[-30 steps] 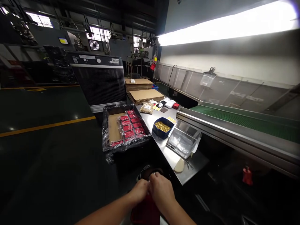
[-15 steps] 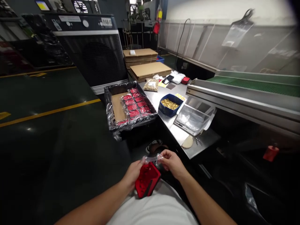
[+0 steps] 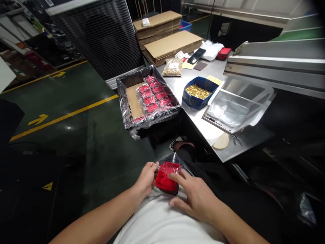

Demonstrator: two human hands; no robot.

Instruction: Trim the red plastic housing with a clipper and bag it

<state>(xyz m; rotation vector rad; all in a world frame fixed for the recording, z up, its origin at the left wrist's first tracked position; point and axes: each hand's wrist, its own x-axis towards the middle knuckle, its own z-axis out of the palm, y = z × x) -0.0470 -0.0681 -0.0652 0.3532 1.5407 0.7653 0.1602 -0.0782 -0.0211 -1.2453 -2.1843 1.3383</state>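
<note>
A red part (image 3: 166, 179) inside a clear bag (image 3: 177, 162) is held low over the lap, well apart from the steel table (image 3: 203, 118). The left hand (image 3: 146, 178) is pinched on the part's left edge, fingers together on it; the right hand (image 3: 194, 198) lies flat beside it, fingers spread and only the forefinger touching its top. With so light a grip, the part could be tipped out of the pinch and dropped to the floor. The thin bag could be snagged or torn on a corner of the part. Nearby, a lined tray (image 3: 132, 101) of bagged parts overhangs the table edge, and the blue bin (image 3: 194, 100) of brass pieces could be knocked by an elbow.
</note>
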